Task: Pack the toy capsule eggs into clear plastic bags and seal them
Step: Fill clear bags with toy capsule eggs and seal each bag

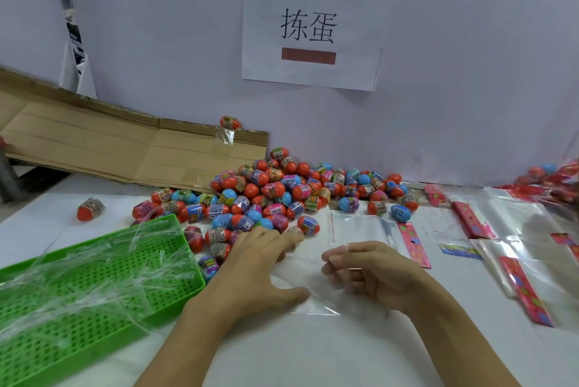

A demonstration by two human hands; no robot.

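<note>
Clear plastic bag (316, 280) is laid flat on the white table (313, 352), near centre, partly under both hands. Left hand (250, 264) is spread, fingers extended toward the near edge of the pile of capsule eggs (269, 195); fingertips appear to touch an egg (308, 225) at the pile's right fringe. Right hand (372, 273) is loosely curled over the bag's right part; what, if anything, is pinched cannot be told. Step judged: an egg is being drawn toward the bag. For a clean fill, the bag mouth is best lifted open by the right hand before the egg is slid in. More bags with pink header cards (413, 244) are stacked right. A green tray (103, 302) holding clear strips is noted near left.
</note>
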